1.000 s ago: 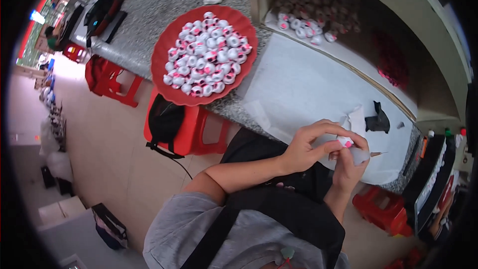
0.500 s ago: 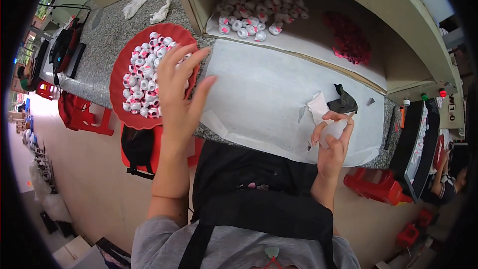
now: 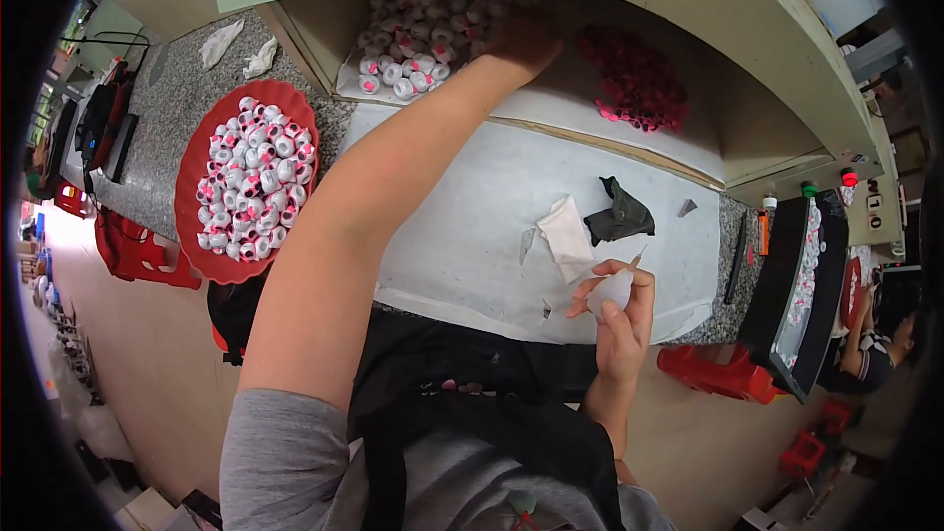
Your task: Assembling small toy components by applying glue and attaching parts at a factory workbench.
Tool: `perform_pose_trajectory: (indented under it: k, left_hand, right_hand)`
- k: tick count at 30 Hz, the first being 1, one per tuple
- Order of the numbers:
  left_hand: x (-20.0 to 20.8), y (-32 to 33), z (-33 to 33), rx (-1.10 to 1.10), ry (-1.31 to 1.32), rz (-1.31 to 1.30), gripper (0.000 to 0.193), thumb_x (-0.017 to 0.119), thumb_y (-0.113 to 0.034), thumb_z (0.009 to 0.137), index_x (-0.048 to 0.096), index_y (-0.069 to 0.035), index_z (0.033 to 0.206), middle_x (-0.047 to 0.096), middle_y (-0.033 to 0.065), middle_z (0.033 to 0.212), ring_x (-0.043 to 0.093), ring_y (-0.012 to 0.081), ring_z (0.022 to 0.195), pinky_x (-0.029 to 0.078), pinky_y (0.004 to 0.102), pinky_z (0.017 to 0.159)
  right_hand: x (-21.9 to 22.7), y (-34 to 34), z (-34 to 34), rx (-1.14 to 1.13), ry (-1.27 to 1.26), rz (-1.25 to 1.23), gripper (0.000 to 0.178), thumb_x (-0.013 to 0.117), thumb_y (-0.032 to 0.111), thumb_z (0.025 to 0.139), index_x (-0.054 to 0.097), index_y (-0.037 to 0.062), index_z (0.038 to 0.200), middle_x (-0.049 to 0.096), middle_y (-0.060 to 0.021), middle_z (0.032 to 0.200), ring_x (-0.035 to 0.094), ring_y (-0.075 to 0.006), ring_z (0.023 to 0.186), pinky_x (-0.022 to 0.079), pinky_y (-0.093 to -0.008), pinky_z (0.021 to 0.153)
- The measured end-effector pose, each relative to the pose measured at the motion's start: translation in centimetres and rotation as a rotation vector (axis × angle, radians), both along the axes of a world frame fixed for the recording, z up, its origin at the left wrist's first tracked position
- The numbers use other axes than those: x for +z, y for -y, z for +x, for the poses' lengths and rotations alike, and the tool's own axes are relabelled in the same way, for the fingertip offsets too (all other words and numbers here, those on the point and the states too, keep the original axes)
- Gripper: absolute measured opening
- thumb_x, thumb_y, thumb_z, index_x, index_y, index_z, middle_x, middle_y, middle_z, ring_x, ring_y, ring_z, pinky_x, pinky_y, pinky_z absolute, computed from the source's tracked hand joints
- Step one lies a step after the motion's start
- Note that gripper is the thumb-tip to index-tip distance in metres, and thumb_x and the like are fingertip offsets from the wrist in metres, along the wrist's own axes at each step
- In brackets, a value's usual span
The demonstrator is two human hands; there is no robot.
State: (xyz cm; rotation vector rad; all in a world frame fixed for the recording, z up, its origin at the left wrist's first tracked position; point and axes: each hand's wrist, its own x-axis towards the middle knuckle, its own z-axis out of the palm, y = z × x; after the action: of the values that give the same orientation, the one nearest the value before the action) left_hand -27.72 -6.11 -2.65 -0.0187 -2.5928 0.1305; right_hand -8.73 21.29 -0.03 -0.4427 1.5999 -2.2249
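Note:
My left hand (image 3: 528, 43) reaches into the shadowed shelf compartment, between a heap of small white pieces with pink marks (image 3: 418, 25) and a pile of dark pink pieces (image 3: 637, 84). Shadow and blur hide its fingers, so I cannot tell what it touches. Over the right part of the white sheet (image 3: 447, 226), my right hand (image 3: 621, 326) is closed around a small, translucent white squeeze bottle (image 3: 612, 293) with a thin pointed tip. A white cloth (image 3: 566, 239) and a crumpled black cloth (image 3: 623, 213) lie just beyond that hand.
At the left, a red scalloped tray (image 3: 189, 236) is heaped with white and pink pieces. Two crumpled white scraps (image 3: 222, 42) lie behind it on the stone counter. A black trough (image 3: 777, 310) and red stool (image 3: 716, 374) stand at the right; a co-worker (image 3: 875, 359) is beyond.
My left hand has moved from above the red tray, forward and right into the shelf compartment. My right hand keeps the bottle over the sheet. The whole view has shifted slightly.

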Motion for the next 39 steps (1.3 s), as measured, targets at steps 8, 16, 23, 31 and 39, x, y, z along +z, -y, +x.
perform_pose_trajectory:
  k: [8,16,23,31,39]
  left_hand:
    - [3.0,-1.1,3.5,-0.137,-0.017,0.383,0.018,0.049,-0.012,0.073,0.057,-0.008,0.089,0.055,0.012,0.086,0.053,0.023,0.079,0.044,0.0321,0.071]
    - [5.8,-6.8,20.8,-0.594,0.106,2.074,0.022,0.051,-0.006,0.075,0.044,-0.004,0.097,0.052,0.0117,0.093,0.053,0.0142,0.072,0.044,0.0252,0.066]
    - [3.8,-8.6,26.0,-0.688,0.001,2.364,0.018,0.052,-0.004,0.074,0.044,-0.005,0.09,0.051,0.0159,0.095,0.054,0.0187,0.077,0.043,0.0291,0.069]
    - [3.7,-9.4,26.9,-0.714,-0.129,2.316,0.024,0.053,-0.001,0.072,0.043,-0.005,0.093,0.049,0.0177,0.099,0.054,0.0192,0.084,0.044,0.0302,0.075]
    - [4.0,-9.5,27.2,-0.641,-0.086,2.257,0.03,0.053,0.004,0.07,0.041,-0.001,0.098,0.048,0.0183,0.1,0.052,0.02,0.089,0.044,0.0345,0.079]
  right_hand:
    - [1.0,0.1,0.1,0.026,-0.024,-0.044,0.035,0.044,0.008,0.073,0.035,-0.0031,0.105,0.04,-0.0145,0.1,0.05,-0.0226,0.079,0.046,-0.0315,0.056]
    - [2.7,-0.4,0.0,-0.166,-0.245,-0.133,0.034,0.05,0.004,0.073,0.038,-0.0013,0.105,0.04,-0.0081,0.096,0.049,-0.0191,0.077,0.046,-0.0288,0.059]
    - [5.4,3.1,1.1,-0.295,-0.114,-0.472,0.035,0.063,0.01,0.065,0.039,0.0051,0.09,0.039,-0.006,0.085,0.042,-0.0134,0.074,0.039,-0.0229,0.065]
    - [5.4,4.7,3.2,-0.421,-0.562,-0.175,0.036,0.065,0.023,0.064,0.04,0.0062,0.085,0.037,-0.0044,0.078,0.038,-0.0115,0.064,0.035,-0.0207,0.055]
    - [5.0,4.9,4.1,-0.389,-0.716,-0.115,0.043,0.071,0.028,0.059,0.038,0.0081,0.078,0.037,-0.0028,0.071,0.037,-0.0086,0.055,0.033,-0.0169,0.048]
